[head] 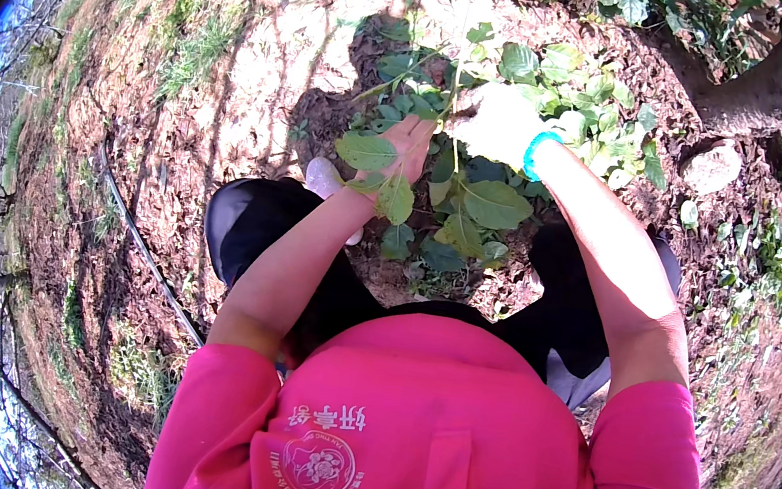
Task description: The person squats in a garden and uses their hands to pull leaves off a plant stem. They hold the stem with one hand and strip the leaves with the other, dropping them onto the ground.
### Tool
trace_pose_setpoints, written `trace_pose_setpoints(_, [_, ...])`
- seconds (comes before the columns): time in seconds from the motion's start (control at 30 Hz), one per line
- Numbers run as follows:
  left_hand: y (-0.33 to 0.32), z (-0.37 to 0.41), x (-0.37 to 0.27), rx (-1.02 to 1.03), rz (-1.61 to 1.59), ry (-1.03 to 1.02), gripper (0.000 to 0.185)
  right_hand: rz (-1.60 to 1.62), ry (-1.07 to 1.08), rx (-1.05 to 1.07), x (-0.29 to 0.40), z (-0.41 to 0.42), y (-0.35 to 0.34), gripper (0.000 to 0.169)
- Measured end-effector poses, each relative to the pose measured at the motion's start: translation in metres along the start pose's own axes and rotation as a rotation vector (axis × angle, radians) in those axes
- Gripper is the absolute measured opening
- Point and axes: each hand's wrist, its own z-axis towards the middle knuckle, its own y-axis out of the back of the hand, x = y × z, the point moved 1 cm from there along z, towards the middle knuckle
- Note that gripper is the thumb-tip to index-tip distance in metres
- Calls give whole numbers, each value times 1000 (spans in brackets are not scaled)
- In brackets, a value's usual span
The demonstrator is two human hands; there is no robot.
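Observation:
My left hand [406, 147], bare, reaches up among broad green leaves [367, 153], its fingertips close to a thin plant stem [460, 65]. Leaves partly cover it, so its grip is unclear. My right hand [498, 125] seems to wear a white glove with a turquoise cuff [541, 156]; strong sun washes out its detail. Its fingers close around the stem, beside my left fingertips. Below both hands hang larger leaves [494, 204], some with small spots or holes. A low leafy plant [593, 108] grows just beyond the right hand.
Dry leaf litter and soil [272, 75] surround me. A thick tree trunk [762, 95] stands at upper right near a pale cut stump or stone [712, 168]. A dark hose [140, 245] runs along the ground at left. My dark-trousered knees [257, 224] flank the plants.

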Motion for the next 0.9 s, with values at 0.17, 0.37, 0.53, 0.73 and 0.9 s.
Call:
trace_pose_setpoints(0.17, [1, -3, 4, 418, -820, 367, 37, 61, 6, -31, -8, 2, 4, 25])
trace_pose_setpoints(0.37, [-4, -9, -8, 375, -667, 329, 23, -4, 134, -76, -13, 10, -3, 26])
trace_pose_setpoints(0.53, [-6, -8, -3, 175, -24, -273, 15, 50, 118, -7, -15, 13, -4, 26])
trace_pose_setpoints(0.73, [4, 2, 23, 162, -563, 466, 29, 251, -32, 45, -19, 12, -14, 26])
trace_pose_setpoints(0.9, [1, -23, -2, 590, -1097, 503, 32, 171, 17, -5, -21, 17, -10, 26])
